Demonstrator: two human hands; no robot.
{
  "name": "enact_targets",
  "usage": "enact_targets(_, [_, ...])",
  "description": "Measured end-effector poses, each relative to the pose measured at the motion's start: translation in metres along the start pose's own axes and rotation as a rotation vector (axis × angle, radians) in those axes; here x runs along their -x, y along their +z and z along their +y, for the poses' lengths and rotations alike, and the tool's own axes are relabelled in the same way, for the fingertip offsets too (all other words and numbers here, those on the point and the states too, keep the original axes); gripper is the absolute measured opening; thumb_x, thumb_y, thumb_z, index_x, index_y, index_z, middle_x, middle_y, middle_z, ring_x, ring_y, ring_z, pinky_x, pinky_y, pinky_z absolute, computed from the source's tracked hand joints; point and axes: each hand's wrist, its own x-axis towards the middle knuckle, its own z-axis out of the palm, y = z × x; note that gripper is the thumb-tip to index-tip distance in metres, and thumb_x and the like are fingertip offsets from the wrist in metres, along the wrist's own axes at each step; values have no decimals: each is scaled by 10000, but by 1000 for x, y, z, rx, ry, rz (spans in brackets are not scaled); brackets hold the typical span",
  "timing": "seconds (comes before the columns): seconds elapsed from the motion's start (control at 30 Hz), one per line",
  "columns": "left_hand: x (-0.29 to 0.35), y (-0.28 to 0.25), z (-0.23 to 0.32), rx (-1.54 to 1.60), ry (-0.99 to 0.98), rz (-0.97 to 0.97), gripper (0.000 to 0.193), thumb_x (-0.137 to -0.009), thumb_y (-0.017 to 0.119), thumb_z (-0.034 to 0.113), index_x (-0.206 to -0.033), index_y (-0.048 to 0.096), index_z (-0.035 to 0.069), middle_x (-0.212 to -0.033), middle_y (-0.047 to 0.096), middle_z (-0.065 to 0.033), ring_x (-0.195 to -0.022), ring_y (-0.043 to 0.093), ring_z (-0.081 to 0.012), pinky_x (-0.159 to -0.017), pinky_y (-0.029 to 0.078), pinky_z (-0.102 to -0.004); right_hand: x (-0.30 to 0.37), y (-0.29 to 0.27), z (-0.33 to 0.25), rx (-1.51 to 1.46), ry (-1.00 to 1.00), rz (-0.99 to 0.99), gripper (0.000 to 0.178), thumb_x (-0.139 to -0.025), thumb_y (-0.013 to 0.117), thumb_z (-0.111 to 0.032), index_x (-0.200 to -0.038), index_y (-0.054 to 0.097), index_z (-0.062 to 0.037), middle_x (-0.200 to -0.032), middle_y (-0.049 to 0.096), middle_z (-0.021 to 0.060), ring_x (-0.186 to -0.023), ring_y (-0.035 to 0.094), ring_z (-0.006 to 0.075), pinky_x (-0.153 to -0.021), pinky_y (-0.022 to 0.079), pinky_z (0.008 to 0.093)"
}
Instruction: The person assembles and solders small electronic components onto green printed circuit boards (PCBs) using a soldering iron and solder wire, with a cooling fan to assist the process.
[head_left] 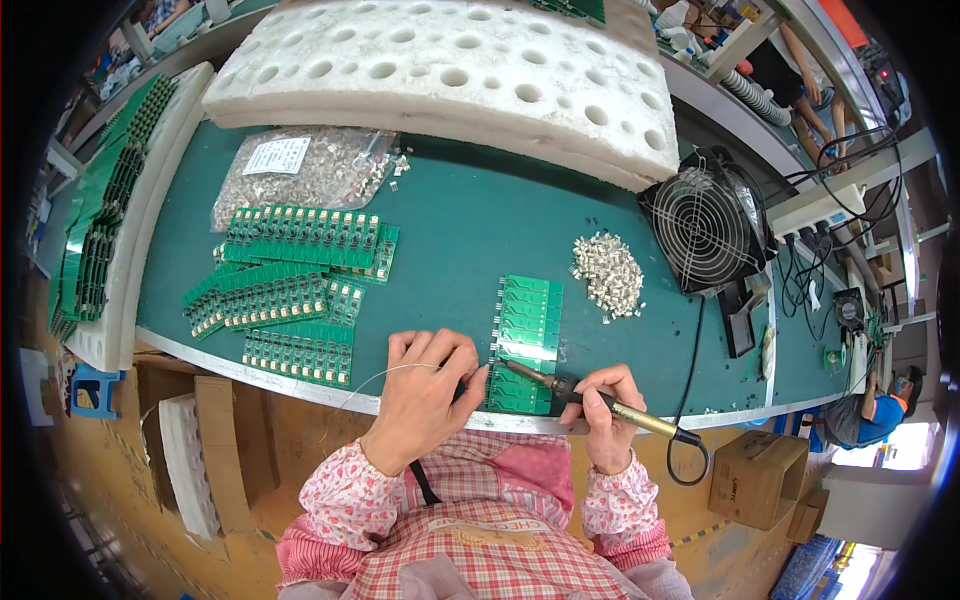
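My right hand (pixel 607 412) is closed round a soldering iron (pixel 640 417), its cord looping off to the right. The iron's tip rests over the left side of a green circuit board panel (pixel 528 325) that lies at the front edge of the bench. Opposite it, my left hand (pixel 428 390) is closed in a pinch on a thin solder wire (pixel 385 372), which trails away to the left. The fingertips of that hand are beside the panel's left edge, close to the iron's tip. Where the wire meets the board is too small to tell.
Stacked circuit boards with white connectors (pixel 290 285) lie left. Behind them sits a plastic bag of small parts (pixel 300 180). A heap of small white connectors (pixel 608 275) and a black fan (pixel 705 225) are on the right. A white foam block (pixel 440 85) spans the back.
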Motion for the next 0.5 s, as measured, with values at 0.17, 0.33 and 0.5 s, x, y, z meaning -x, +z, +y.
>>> enact_targets(0.17, [0,0,0,-4,-6,6,156,-769,669,75,-757,515,90,-869,567,-5,-743,515,-203,-765,340,-371,0,0,1,3,-3,-4,214,-919,578,-200,-901,522,6,-652,630,70,-543,599,99,-484,456,218])
enact_targets(0.33, [2,-1,-2,50,-16,20,152,-776,661,73,-770,509,88,-834,552,-14,-733,515,-207,-770,350,-372,3,0,6,-23,-41,102,214,-915,552,-205,-901,511,5,-647,608,72,-507,566,97,-460,419,214])
enact_targets(0.5, [3,-3,-3,72,0,15,153,-779,659,78,-782,506,87,-821,540,-18,-727,512,-206,-779,358,-373,4,-2,13,-84,-67,152,239,-907,529,-239,-863,456,-15,-591,498,67,-409,447,90,-396,371,215])
